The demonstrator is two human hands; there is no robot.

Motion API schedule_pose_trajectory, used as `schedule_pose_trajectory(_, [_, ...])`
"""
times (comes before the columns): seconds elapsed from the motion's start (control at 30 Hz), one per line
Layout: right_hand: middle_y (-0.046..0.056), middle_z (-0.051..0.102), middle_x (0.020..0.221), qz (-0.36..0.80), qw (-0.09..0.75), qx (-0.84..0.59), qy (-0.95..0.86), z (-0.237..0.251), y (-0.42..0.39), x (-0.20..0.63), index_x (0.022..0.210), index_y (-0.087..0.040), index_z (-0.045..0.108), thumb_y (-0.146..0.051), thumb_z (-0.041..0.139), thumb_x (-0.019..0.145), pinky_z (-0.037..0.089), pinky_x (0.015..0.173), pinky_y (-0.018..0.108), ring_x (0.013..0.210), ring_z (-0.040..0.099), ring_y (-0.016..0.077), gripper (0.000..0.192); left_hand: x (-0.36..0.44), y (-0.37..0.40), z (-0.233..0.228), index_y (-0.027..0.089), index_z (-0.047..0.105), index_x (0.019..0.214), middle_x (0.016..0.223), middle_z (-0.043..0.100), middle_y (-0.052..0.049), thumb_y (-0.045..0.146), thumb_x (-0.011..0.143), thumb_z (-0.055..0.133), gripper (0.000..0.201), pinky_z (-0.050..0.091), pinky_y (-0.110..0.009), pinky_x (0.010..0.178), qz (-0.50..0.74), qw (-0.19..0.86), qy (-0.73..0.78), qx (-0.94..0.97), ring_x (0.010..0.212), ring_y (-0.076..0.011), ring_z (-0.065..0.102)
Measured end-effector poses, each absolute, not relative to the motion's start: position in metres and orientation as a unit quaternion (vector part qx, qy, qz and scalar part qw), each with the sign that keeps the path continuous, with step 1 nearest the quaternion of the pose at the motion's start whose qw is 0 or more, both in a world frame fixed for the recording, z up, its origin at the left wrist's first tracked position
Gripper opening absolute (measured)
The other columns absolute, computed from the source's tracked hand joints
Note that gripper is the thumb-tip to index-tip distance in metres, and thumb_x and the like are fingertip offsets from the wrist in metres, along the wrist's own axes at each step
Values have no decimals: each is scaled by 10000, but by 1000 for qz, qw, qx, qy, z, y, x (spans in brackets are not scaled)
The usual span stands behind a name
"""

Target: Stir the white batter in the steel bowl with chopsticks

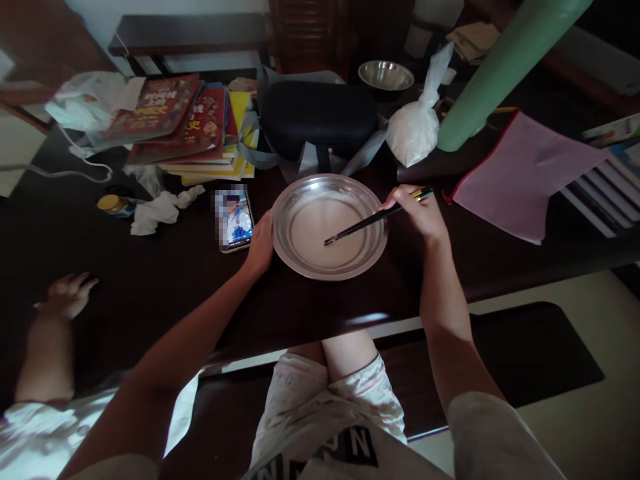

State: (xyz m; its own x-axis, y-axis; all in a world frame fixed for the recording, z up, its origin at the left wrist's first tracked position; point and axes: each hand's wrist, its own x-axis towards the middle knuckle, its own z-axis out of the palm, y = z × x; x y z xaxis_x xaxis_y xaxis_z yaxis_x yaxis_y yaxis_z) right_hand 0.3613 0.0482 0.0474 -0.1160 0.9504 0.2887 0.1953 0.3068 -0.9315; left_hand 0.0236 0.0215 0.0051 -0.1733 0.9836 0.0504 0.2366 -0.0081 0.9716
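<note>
A wide metal bowl (284,248) stands on the dark table in front of me, with a pale, smooth liquid (320,223) inside. My left hand (261,241) is against the bowl's left side, gripping its rim; the fingertips are partly hidden. Black chopsticks (367,220) with gold bands near the top slant down to the left over the bowl, their tips at the liquid's surface. Wrapped round their upper part is my right hand (417,210), above the bowl's right rim. Just left of my left hand lies a phone (239,220) with its screen lit.
Books (185,127), a black case (320,117), a tied bag of white powder (413,137) and another metal bowl (386,75) stand behind. A green cylinder (505,73) and pink pouch (530,173) are right. Another person's hand (67,293) rests left, near crumpled tissue (157,212) and a yellow-lidded jar (115,205).
</note>
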Motion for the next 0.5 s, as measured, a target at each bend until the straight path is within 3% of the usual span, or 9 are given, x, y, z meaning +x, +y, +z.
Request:
schedule_pose_trajectory(0.1, [4, 814, 723, 393, 472, -430, -662, 47, 49, 359, 710, -280, 799, -767, 775, 807, 643, 834, 383, 774, 800, 211, 498, 24, 21, 6, 223, 743, 1004, 1094, 797, -77, 413, 1068, 418, 382, 553, -364, 1080, 487, 378, 590, 521, 1160, -258, 698])
schedule_pose_trajectory(0.27, [-5, 779, 664, 360, 524, -459, -621, 48, 49, 364, 687, -284, 781, -760, 739, 849, 641, 843, 392, 740, 789, 208, 505, 23, 21, 7, 218, 739, 985, 1104, 801, -80, 399, 1073, 426, 372, 560, -385, 1093, 482, 377, 591, 526, 1171, -272, 695])
schedule_pose_trajectory(0.5, [11, 792, 703, 397, 474, -430, -658, 48, 49, 357, 689, -272, 781, -795, 762, 797, 639, 860, 397, 793, 799, 220, 535, 25, 20, 10, 224, 750, 1014, 1104, 807, -67, 377, 1077, 400, 387, 555, -392, 1127, 477, 373, 596, 526, 1196, -264, 694])
